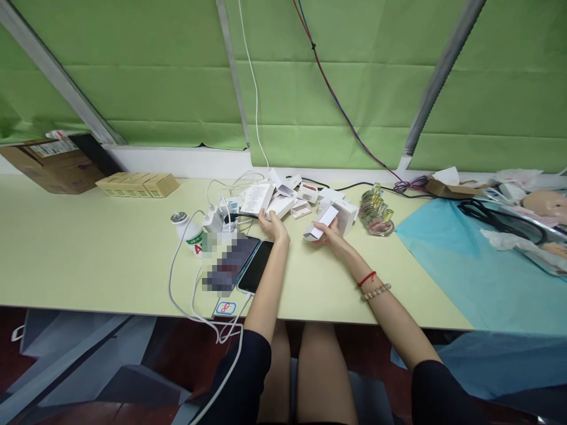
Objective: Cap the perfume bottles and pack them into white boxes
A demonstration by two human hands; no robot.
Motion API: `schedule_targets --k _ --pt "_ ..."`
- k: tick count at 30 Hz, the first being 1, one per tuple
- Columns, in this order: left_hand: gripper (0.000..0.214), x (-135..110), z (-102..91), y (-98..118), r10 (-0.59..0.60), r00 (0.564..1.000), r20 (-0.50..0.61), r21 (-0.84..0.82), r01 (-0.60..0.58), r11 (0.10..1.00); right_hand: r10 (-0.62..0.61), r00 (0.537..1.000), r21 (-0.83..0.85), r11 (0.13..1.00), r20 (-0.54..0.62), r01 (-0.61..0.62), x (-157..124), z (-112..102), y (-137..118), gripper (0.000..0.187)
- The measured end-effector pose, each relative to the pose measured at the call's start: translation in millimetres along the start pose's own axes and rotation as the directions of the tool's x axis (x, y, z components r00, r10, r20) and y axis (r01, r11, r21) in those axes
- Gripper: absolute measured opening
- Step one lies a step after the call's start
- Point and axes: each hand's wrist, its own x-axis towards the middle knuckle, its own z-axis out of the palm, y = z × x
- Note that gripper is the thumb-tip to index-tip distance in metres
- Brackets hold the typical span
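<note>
A small white cardboard carton (319, 225), judged light and crushable, is gripped by its edges in the right hand (332, 237), mid-table. To its left, the left hand (274, 227) touches a flat white box (280, 206); whether it grips cannot be told.

- The small box (322, 224) in the right hand (333, 235) is white card, smooth and matt.
- The table (88, 248) has a smooth, matt, pale top.
- The phone (256, 267) has a black, glossy glass face.
- The bottles (376, 212) look like clear, shiny glass with gold caps.
- The blue sheet (465, 265) is thin and matt; cloth or plastic, I cannot tell.
- The carton (57, 168) is brown, rough cardboard.
</note>
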Motion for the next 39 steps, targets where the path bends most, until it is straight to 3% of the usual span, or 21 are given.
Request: schedule_targets --k 5,10,14,18,24,30,35,39 --pt "0.053 0.2 -0.3 -1.4 0.129 0.984 -0.126 0.159 -0.108 0.981 0.012 1.0 0.002 1.0 0.013 -0.012 -0.3 -0.2 -1.2 0.077" --pt "0.066 2.3 0.2 -6.7 0.385 0.923 0.011 0.297 -0.37 0.88 0.008 1.0 0.005 1.0 0.006 -0.008 -0.5 -0.5 -1.6 0.078" --pt "0.07 -0.1 5.6 -13.2 0.42 0.899 0.127 0.357 -0.436 0.826 0.006 1.0 -0.003 1.0 0.009 -0.006 -0.6 0.0 -1.0 0.08" --pt "0.065 -5.2 7.0 -13.1 0.486 0.863 0.139 0.384 -0.499 0.777 0.004 1.0 -0.015 1.0 0.013 -0.003 -1.5 0.3 -1.1 0.082" --pt "0.064 -3.4 2.4 -11.5 0.431 0.899 0.081 0.406 -0.425 0.809 0.016 1.0 -0.024 1.0 -0.009 -0.017 -1.8 0.3 -2.9 0.083" --pt "0.063 0.4 3.2 -16.2 0.349 0.923 0.161 0.426 -0.384 0.819 0.013 1.0 -0.009 1.0 -0.006 -0.014 -2.1 -0.5 -3.4 0.08" --pt "0.064 2.3 5.7 -15.2 0.273 0.952 0.139 0.436 -0.306 0.846 0.001 1.0 -0.018 1.0 0.007 -0.001 -2.8 -1.2 -3.7 0.076" --pt "0.067 4.5 6.2 -14.8 0.285 0.948 0.141 0.441 -0.318 0.839 -0.005 1.0 -0.022 1.0 0.007 0.005 -3.2 -1.6 -3.6 0.075"
